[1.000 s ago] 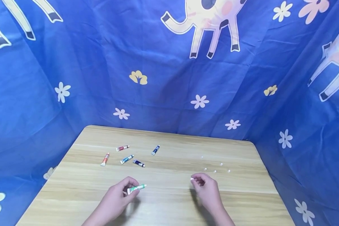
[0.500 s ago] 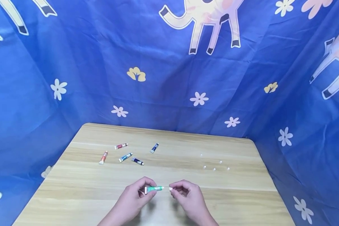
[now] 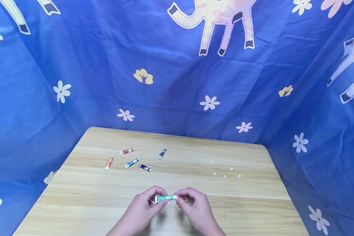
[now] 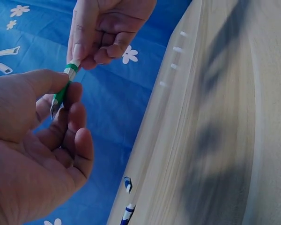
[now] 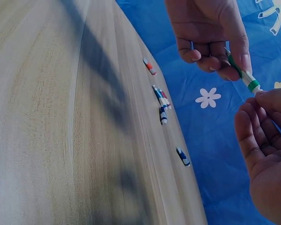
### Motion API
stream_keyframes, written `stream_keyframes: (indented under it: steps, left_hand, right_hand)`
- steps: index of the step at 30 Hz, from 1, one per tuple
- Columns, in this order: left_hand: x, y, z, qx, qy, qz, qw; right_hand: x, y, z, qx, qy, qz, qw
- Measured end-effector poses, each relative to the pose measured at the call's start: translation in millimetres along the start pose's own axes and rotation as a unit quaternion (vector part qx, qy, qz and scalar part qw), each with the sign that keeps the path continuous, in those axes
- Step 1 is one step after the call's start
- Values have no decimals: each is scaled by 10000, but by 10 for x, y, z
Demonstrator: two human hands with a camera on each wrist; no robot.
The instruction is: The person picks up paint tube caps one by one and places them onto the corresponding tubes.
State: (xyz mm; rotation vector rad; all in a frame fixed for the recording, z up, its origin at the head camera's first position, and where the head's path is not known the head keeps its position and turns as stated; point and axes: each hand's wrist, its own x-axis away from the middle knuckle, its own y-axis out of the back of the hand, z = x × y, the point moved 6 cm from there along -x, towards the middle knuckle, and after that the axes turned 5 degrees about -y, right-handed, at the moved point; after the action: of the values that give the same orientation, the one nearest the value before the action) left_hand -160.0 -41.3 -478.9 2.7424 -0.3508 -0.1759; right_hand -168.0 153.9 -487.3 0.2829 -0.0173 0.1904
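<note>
My left hand [image 3: 144, 206] pinches a small green paint tube [image 3: 164, 198] between thumb and fingers, above the near middle of the table. The tube lies nearly level, its crimped white end to the left and its nozzle to the right. At the nozzle end, my right hand [image 3: 196, 205] pinches a small white cap [image 3: 176, 197] with thumb and forefinger. In the left wrist view the right fingertips meet the top of the green tube [image 4: 65, 84]; they mostly cover the cap.
Further back on the left lie an orange tube [image 3: 108, 163], a red tube [image 3: 127, 151], a light blue tube [image 3: 132, 163], a purple tube [image 3: 144, 167] and a dark blue tube [image 3: 162, 153]. Several white caps [image 3: 225, 176] are scattered at the right of the wooden table [image 3: 76, 196]. Blue cloth surrounds it.
Both hands have come together in front: the left moved right with the green tube, the right moved left with the white cap. The cap now meets the nozzle.
</note>
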Motion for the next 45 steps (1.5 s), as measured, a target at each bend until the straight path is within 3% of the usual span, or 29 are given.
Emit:
stream_keyframes:
  steps: [8, 14, 18, 22, 25, 28, 32, 35, 39, 45]
  left_hand:
    - [2, 15, -32, -113, -198, -164, 9996]
    - [21, -18, -84, -145, -332, -173, 9992]
    - [23, -42, -91, -134, -261, -118, 9995]
    - [28, -52, -52, -99, -37, -88, 9999]
    - [36, -47, -17, -57, 199, -130, 9997]
    - [45, -39, 8, -32, 381, -181, 9991]
    - [53, -47, 18, 67, 421, -132, 9990]
    - [56, -64, 18, 150, 408, -36, 9991]
    - [65, -76, 9, 130, 358, 16, 9993]
    - [76, -96, -38, -167, -146, -118, 9997]
  right_hand:
    - [-12, -32, 20, 373, 299, 115, 9988]
    - [12, -74, -19, 228, 79, 276, 9993]
    - [29, -75, -53, 304, -126, 421, 9986]
    - [34, -41, -78, 384, -42, 518, 9979]
    - [40, -6, -72, 319, 310, 375, 9983]
    - [65, 8, -15, 307, 1038, 189, 9939]
    - [123, -10, 98, 638, 2213, -114, 9730]
    - [154, -14, 144, 787, 2532, -338, 9636]
    - [163, -10, 150, 1004, 2295, -391, 9673]
    - [128, -66, -2, 1015, 1054, 323, 9887]
